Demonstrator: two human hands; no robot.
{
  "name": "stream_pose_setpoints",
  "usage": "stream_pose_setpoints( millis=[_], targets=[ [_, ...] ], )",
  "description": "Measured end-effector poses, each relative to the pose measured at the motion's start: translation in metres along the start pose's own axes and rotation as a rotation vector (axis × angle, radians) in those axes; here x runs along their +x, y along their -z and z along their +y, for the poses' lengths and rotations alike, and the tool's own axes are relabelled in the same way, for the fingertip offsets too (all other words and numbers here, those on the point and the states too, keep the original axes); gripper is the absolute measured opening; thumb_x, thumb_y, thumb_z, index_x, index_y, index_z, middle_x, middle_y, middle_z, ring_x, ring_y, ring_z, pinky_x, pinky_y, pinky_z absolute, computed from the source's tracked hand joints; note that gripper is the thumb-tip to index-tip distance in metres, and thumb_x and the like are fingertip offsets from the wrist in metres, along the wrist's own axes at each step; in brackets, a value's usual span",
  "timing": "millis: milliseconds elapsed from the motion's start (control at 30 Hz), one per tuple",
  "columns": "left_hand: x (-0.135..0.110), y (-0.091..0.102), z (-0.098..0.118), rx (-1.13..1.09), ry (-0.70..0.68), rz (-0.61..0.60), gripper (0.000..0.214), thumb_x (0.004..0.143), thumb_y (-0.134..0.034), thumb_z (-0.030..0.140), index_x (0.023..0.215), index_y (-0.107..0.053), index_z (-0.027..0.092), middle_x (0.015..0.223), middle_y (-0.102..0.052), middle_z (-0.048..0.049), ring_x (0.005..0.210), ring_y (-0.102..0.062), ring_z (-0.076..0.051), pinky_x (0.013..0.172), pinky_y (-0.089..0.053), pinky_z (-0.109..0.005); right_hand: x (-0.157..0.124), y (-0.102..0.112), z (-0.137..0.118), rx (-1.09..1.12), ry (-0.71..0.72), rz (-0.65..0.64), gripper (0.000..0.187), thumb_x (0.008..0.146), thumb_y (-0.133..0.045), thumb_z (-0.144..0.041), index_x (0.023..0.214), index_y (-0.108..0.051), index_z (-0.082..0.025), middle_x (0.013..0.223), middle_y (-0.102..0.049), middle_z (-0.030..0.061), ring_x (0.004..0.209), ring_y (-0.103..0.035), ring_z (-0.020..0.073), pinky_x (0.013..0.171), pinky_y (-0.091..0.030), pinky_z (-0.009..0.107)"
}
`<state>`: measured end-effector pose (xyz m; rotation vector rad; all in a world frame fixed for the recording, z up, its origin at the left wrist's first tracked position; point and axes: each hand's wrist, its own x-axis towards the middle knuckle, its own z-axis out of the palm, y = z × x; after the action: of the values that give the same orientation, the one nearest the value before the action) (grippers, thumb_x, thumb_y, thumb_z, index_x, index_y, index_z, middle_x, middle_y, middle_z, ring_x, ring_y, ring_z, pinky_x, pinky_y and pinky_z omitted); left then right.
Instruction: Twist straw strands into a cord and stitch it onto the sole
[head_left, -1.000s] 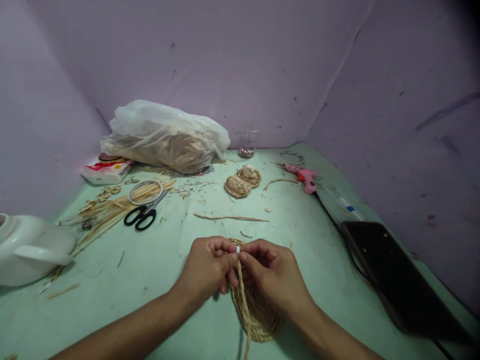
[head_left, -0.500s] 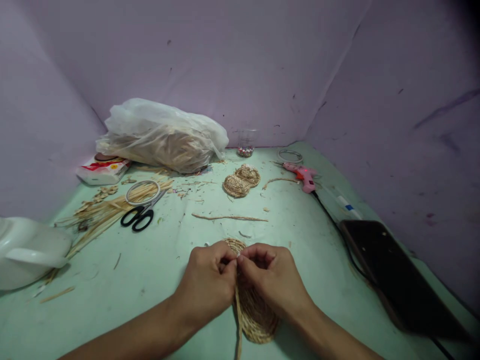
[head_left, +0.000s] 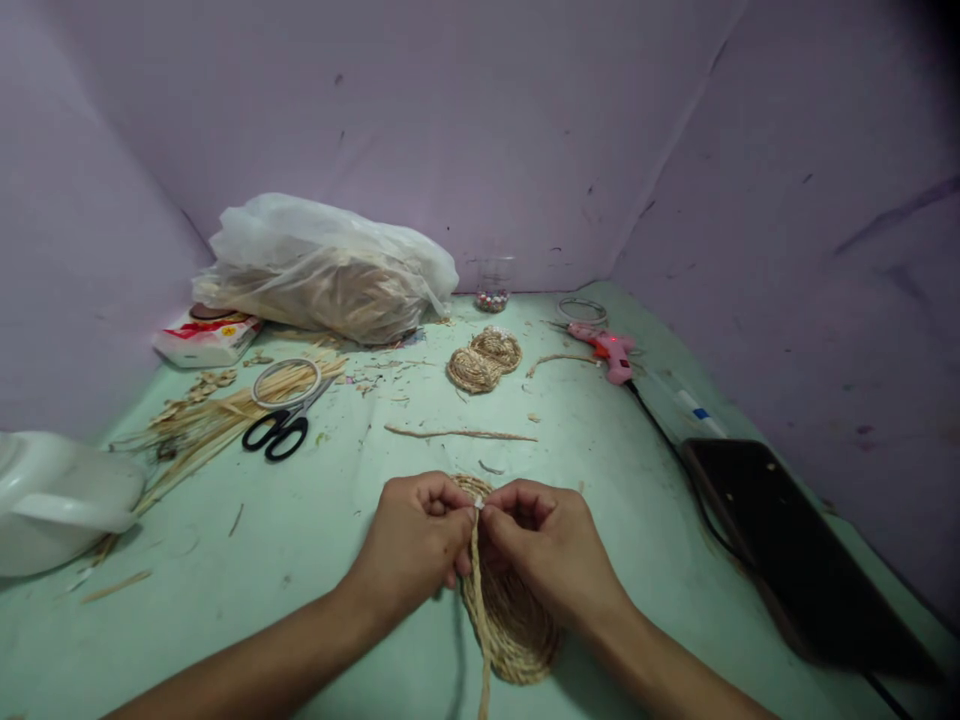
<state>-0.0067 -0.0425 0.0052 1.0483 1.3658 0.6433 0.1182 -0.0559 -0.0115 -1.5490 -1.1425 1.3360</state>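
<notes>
My left hand (head_left: 420,525) is closed in a pinch at the upper end of a twisted straw cord (head_left: 482,620). Facing it, my right hand (head_left: 544,530) pinches the same end from the other side. Between the fingertips shows a small white piece (head_left: 478,503), wrapped round or stuck to the cord's tip; I cannot tell which. Below that, the cord hangs down toward the front edge of the view. Under both hands lies a long oval mat of coiled straw cord (head_left: 525,640), its middle partly covered by my right hand.
Ahead lie a loose cord length (head_left: 461,434) and a double-round coiled straw piece (head_left: 484,360). Black-handled scissors (head_left: 277,432) rest on straw strips at left, near a white jug (head_left: 64,505). A pink glue gun (head_left: 609,348) and a dark phone (head_left: 802,560) are at right.
The cord has swung slightly to the right and now hangs in front of the coiled mat. More of the white piece shows between the fingertips, and my left fingers have loosened a little.
</notes>
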Motion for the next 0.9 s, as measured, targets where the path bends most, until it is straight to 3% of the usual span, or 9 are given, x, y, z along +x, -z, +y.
stream_pose_setpoints(
  millis=[200, 333, 433, 567, 700, 767, 900],
  targets=[
    [0.004, 0.004, -0.002, -0.136, -0.009, -0.076, 0.01, 0.061, -0.056, 0.023, 0.063, -0.052, 0.013, 0.035, -0.051, 0.0023, 0.027, -0.038, -0.006, 0.029, -0.027, -0.016, 0.002, 0.001, -0.002, -0.017, 0.03, -0.026, 0.014, 0.065, -0.055, -0.025, 0.06, -0.057, -0.013, 0.051, -0.053, -0.0003, 0.046, -0.045, 0.0087, 0.044, -0.036, 0.021],
    [0.005, 0.005, -0.002, -0.016, -0.015, -0.077, 0.012, 0.065, -0.053, 0.024, 0.064, -0.057, 0.013, 0.036, -0.05, 0.0022, 0.028, -0.037, -0.006, 0.03, -0.026, -0.017, 0.002, 0.001, -0.002, -0.041, 0.034, -0.026, 0.015, 0.067, -0.054, -0.027, 0.061, -0.057, -0.013, 0.05, -0.051, -0.0006, 0.045, -0.043, 0.0087, 0.043, -0.034, 0.021],
    [0.003, 0.006, -0.003, 0.169, -0.16, -0.039, 0.016, 0.07, -0.051, 0.025, 0.067, -0.062, 0.012, 0.046, -0.055, 0.0002, 0.038, -0.044, -0.007, 0.038, -0.034, -0.018, 0.001, 0.001, -0.002, -0.088, 0.072, -0.01, 0.014, 0.066, -0.054, -0.026, 0.062, -0.059, -0.013, 0.051, -0.053, 0.0003, 0.047, -0.044, 0.009, 0.044, -0.034, 0.021],
    [0.001, 0.007, -0.006, 0.317, -0.387, 0.126, 0.022, 0.07, -0.053, 0.021, 0.09, -0.061, 0.016, 0.071, -0.063, -0.0028, 0.055, -0.054, -0.011, 0.05, -0.042, -0.021, -0.001, 0.0, -0.002, -0.114, 0.113, 0.006, 0.013, 0.067, -0.053, -0.024, 0.061, -0.058, -0.013, 0.053, -0.054, 0.0002, 0.048, -0.043, 0.0086, 0.045, -0.034, 0.02],
    [-0.002, 0.009, -0.01, 0.476, -0.79, 0.135, 0.016, 0.074, -0.046, 0.011, 0.075, -0.061, 0.017, 0.075, -0.06, -0.0048, 0.069, -0.056, -0.014, 0.064, -0.044, -0.023, -0.001, 0.0, 0.0, -0.108, 0.114, 0.005, 0.012, 0.067, -0.052, -0.022, 0.06, -0.058, -0.013, 0.053, -0.053, -0.0001, 0.048, -0.043, 0.0086, 0.045, -0.034, 0.02],
    [-0.001, 0.01, -0.012, 0.465, -0.926, 0.113, 0.018, 0.074, -0.045, 0.008, 0.077, -0.061, 0.016, 0.077, -0.059, -0.0058, 0.072, -0.055, -0.014, 0.066, -0.045, -0.024, -0.001, 0.0, 0.0, -0.108, 0.12, 0.004, 0.011, 0.067, -0.052, -0.021, 0.061, -0.058, -0.013, 0.053, -0.054, 0.0004, 0.049, -0.044, 0.0089, 0.046, -0.035, 0.02],
    [0.0, 0.01, -0.014, 0.474, -0.912, 0.155, 0.014, 0.072, -0.051, 0.008, 0.075, -0.062, 0.015, 0.071, -0.059, -0.0045, 0.065, -0.055, -0.012, 0.061, -0.045, -0.022, -0.001, 0.0, 0.001, -0.122, 0.156, -0.002, 0.013, 0.068, -0.051, -0.021, 0.063, -0.059, -0.013, 0.053, -0.054, 0.0004, 0.049, -0.045, 0.0092, 0.046, -0.036, 0.02]
  ],
)
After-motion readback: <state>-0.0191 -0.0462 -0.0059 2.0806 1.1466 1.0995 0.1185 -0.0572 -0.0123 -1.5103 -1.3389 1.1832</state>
